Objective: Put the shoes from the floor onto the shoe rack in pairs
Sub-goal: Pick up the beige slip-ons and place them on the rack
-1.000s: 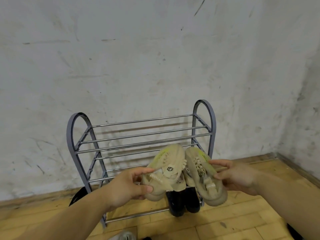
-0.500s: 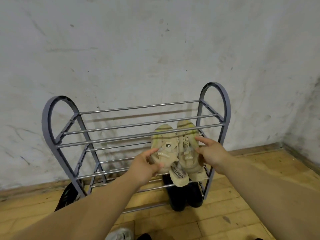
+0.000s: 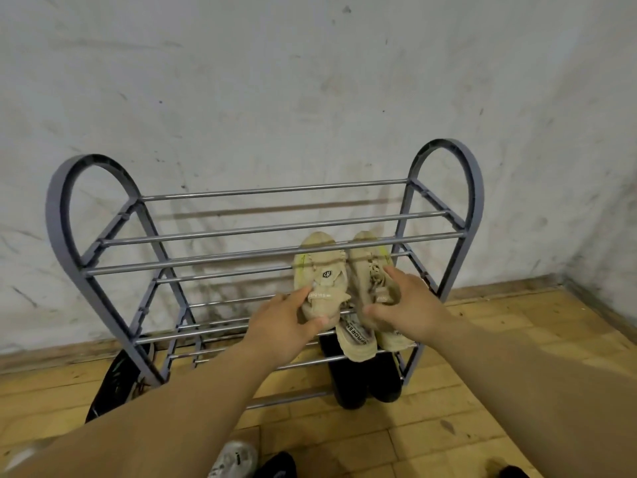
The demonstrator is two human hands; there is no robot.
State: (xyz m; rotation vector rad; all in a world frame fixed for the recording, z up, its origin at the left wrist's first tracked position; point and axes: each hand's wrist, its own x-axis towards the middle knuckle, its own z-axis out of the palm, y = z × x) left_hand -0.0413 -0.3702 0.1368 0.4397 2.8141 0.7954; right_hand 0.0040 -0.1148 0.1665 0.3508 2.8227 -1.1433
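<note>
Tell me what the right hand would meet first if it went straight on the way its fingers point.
The right hand grips the right beige shoe, so it would just push that deeper along its shelf of the shoe rack. Beyond the toe, likely the wall; depth is unclear.

Soft, even light; faint shoe rack (image 3: 57,215) shadows on wall (image 3: 310,81); wide-angle bowing at edges.

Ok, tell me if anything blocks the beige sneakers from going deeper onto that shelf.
Nothing visible does. The beige sneakers lie on the shoe rack's second tier, toes toward the wall, with no other shoe on that tier. The black shoes sit below them, out of the way.
</note>
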